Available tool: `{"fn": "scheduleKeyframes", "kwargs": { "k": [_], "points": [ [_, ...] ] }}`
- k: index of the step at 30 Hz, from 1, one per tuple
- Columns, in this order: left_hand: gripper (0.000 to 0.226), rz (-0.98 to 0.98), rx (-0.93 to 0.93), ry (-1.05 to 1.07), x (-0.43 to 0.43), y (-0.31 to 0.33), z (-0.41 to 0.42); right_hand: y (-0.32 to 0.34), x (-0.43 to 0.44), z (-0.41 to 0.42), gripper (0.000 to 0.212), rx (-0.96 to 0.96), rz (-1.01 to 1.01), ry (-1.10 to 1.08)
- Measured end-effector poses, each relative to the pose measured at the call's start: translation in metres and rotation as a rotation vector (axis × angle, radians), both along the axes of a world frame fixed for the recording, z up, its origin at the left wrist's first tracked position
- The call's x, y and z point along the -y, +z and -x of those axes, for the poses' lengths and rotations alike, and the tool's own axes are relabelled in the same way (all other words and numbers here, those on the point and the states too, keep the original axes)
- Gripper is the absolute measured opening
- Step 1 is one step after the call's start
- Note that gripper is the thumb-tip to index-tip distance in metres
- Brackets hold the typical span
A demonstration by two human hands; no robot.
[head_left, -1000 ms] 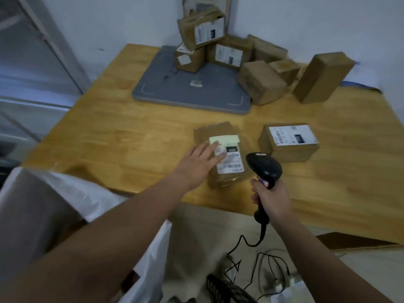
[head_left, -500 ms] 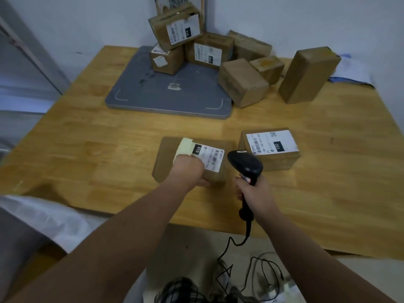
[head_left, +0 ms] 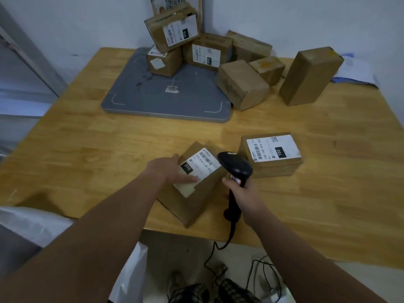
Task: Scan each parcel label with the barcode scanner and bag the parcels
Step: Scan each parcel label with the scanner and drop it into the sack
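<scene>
Meanwhile, beside the white bag (head_left: 32, 224), the left hand (head_left: 172, 171) is pressing flat-fingered on a labelled parcel (head_left: 196, 206) as the right hand (head_left: 244, 193) is gripping the scanner (head_left: 236, 165) over it. A second parcel (head_left: 273, 169) and the heap (head_left: 242, 84) behind are waiting unbagged, so most work seems left.

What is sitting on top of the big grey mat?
A small box and a wider box stand on the grey mat's far part, with a tilted box propped on them. A small scrap lies near its middle. The boxes hide the mat behind them.
</scene>
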State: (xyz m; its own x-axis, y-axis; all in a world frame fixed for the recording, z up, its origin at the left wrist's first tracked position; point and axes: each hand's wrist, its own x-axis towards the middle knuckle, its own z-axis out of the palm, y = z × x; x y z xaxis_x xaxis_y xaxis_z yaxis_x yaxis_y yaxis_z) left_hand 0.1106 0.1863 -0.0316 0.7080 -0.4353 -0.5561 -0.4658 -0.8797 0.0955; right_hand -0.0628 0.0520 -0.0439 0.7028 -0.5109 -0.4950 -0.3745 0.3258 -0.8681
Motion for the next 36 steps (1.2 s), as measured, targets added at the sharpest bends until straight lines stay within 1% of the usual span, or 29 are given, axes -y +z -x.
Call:
{"fn": "scheduleKeyframes", "kwargs": {
  "k": [2,4,6,8,9,11,12,14,16,18,22,26,29,36],
  "points": [
    [0.108,0.144,-0.09,0.155,0.001,-0.008,0.02,0.002,0.002,-0.003,0.018,-0.007,0.078,-0.011],
    [0.107,0.278,-0.136,0.279,0.006,-0.015,0.04,0.005,0.008,-0.003,0.018,-0.02,0.233,-0.008],
    [0.103,0.377,-0.18,0.373,0.012,-0.019,0.053,0.009,0.018,0.004,0.02,-0.055,0.423,-0.015],
    [0.1,0.458,-0.24,0.428,0.016,-0.021,0.057,0.017,0.025,0.012,0.022,-0.072,0.541,-0.02],
    [0.099,0.48,-0.269,0.447,0.018,-0.021,0.059,0.022,0.026,0.015,0.023,-0.069,0.536,0.005],
    [0.097,0.533,-0.313,0.493,0.021,-0.023,0.063,0.032,0.023,0.016,0.026,-0.069,0.451,0.099],
    [0.094,0.574,-0.328,0.515,0.023,-0.025,0.065,0.034,0.019,0.016,0.026,-0.073,0.42,0.143],
    [0.085,0.638,-0.336,0.573,0.021,-0.026,0.067,0.039,0.013,0.013,0.024,-0.081,0.409,0.162],
    [0.082,0.645,-0.307,0.637,0.014,-0.024,0.066,0.041,0.008,0.01,0.025,-0.081,0.413,0.128],
    [0.074,0.653,-0.252,0.673,0.003,-0.026,0.061,0.041,0.003,0.008,0.03,-0.09,0.424,0.115],
    [0.063,0.675,-0.195,0.752,-0.017,-0.03,0.049,0.039,-0.002,0.006,0.031,-0.124,0.438,0.147],
    [0.06,0.683,-0.177,0.773,-0.021,-0.032,0.047,0.037,-0.006,0.006,0.034,-0.132,0.47,0.169],
    [0.06,0.695,-0.172,0.764,-0.021,-0.033,0.049,0.035,-0.006,0.006,0.031,-0.123,0.5,0.172],
    [0.062,0.721,-0.191,0.738,-0.016,-0.042,0.048,0.03,-0.002,0.005,0.032,-0.134,0.505,0.189]
  ]
}}
